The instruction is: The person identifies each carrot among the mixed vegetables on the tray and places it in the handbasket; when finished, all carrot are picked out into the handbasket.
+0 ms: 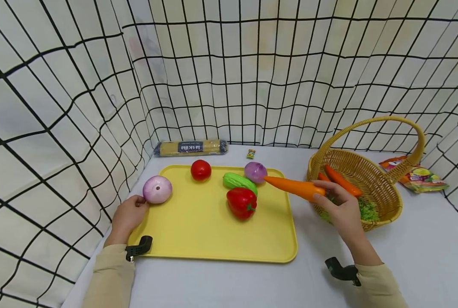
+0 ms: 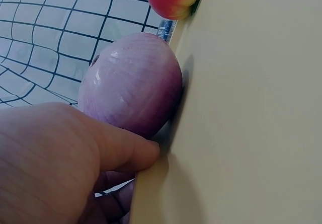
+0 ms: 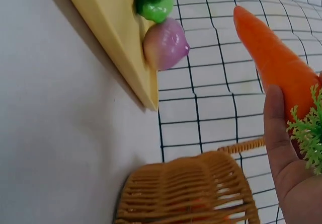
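Note:
In my right hand (image 1: 338,207) is an orange carrot (image 1: 292,186), pinched near its leafy end, its tip pointing left over the tray's right edge. Green leaves (image 3: 311,128) show at its thick end in the right wrist view. The left hand (image 1: 130,214) grips the left rim of the yellow tray (image 1: 198,231), thumb on top and fingers outside. Just beyond that thumb sits a purple onion (image 1: 157,189). A red tomato (image 1: 200,170), a green bumpy vegetable (image 1: 238,181), a smaller purple onion (image 1: 255,172) and a red bell pepper (image 1: 242,203) lie on the tray.
Right of the tray stands a wicker basket (image 1: 392,209) with a tall handle, holding more carrots (image 1: 340,179). Behind it lies a colourful packet (image 1: 423,177). A pasta pack (image 1: 190,147) and a tiny packet (image 1: 251,154) lie behind the tray. Black netting (image 1: 240,81) surrounds the table.

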Tool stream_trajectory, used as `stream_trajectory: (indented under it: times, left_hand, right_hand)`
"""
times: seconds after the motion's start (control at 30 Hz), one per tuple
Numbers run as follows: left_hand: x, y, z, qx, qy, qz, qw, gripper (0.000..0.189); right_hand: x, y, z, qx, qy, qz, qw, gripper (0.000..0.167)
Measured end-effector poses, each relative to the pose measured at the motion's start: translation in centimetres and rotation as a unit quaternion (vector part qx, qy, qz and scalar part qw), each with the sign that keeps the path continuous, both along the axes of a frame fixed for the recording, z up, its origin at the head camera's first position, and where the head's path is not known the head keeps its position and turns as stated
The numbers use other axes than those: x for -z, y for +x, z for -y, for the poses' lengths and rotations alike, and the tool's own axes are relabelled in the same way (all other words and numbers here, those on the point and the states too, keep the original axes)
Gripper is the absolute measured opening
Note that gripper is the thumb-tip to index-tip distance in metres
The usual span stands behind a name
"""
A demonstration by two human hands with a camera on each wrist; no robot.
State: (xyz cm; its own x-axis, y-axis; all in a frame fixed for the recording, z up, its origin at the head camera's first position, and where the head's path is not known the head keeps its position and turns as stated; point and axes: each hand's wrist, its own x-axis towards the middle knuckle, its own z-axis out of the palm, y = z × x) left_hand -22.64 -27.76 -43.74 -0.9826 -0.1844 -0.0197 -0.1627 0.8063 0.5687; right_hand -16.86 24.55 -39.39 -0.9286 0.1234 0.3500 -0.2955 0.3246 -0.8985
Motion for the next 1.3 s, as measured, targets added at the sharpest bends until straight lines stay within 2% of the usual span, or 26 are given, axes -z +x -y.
stream_trajectory:
  times: [0.3,0.5,0.67,0.83,1.07,1.2,1.3]
  left_hand:
    - [-0.1,-0.7,-0.1,0.013,0.003,0.004,0.9999,0.035]
    - [0.1,-0.5,0.1,0.018,-0.006,0.001,0.9998,0.035]
    - [0.4,-0.5,0.1,0.016,-0.009,0.005,0.9998,0.034]
    - [0.2,-0.4,0.1,0.016,-0.01,0.005,0.9998,0.035]
    - [0.0,-0.3,0.2,0.012,-0.008,0.0,0.9999,0.034]
    - [0.0,-0.2,0.3,0.012,-0.01,-0.004,0.9999,0.034]
    - [0.1,-0.1,0.3,0.012,-0.012,-0.006,0.9998,0.033]
  right_hand:
    - [0.5,0.8,-2.1,0.061,0.009,-0.035,0.9975,0.029]
    - [0.1,1.0,-3.6,0.073,-0.077,-0.024,0.994,0.024]
    - [-0.3,1.3,-5.2,0.104,-0.159,-0.033,0.9812,0.022]
    - [-0.4,1.2,-6.5,0.146,-0.213,-0.074,0.9632,0.019]
    - [0.0,0.7,-8.2,0.186,-0.244,-0.13,0.9428,0.021]
    - [0.3,0.6,-8.9,0.217,-0.243,-0.119,0.9379,0.025]
    - [0.6,0.5,-9.3,0.234,-0.229,-0.103,0.9395,0.027]
